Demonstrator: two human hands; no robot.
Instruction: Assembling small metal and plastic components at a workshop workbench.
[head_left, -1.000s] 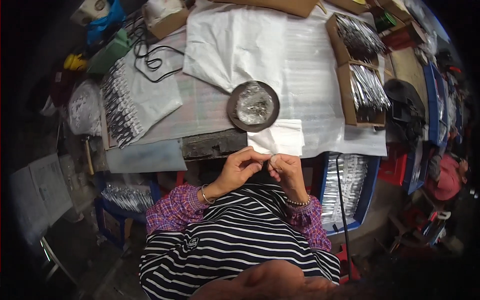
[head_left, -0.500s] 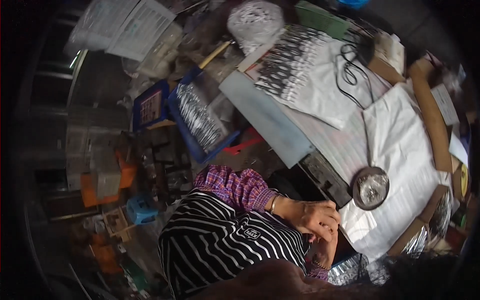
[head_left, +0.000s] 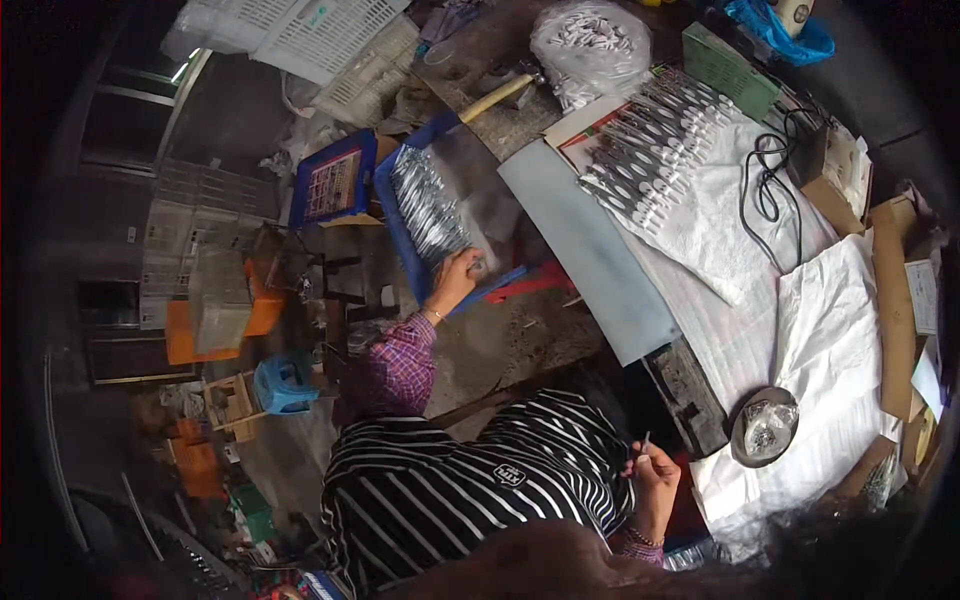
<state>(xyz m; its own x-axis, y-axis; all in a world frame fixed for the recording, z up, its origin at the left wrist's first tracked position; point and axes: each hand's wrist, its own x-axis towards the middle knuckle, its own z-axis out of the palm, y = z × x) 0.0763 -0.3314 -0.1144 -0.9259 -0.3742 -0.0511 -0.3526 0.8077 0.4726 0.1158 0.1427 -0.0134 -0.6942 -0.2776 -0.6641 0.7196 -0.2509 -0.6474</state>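
My left hand (head_left: 456, 280) reaches into the blue tray (head_left: 410, 272), its fingers bent in at the near end of a pile of shiny slim metal pieces (head_left: 428, 205). What lies between those fingers is too small to make out. Close to my striped front, my right hand (head_left: 655, 490) is closed, and a short slim grey piece (head_left: 646, 437) pokes up from between thumb and fingers. Right of that hand, a dark round dish (head_left: 750, 455) on the white-covered table holds small metal bits in clear plastic.
Rows of metal pieces with oval rings and white ends (head_left: 650, 150) lie on white cloth (head_left: 720, 265). A grey board (head_left: 590, 250) edges the table. Beyond the tray are a yellow-handled hammer (head_left: 497, 98) and a bag of white pieces (head_left: 590, 50). A black cord (head_left: 770, 195) loops across the cloth.
My hands were together in front of my body. They have parted: the left has gone over to the blue tray, while the right stays near my front.
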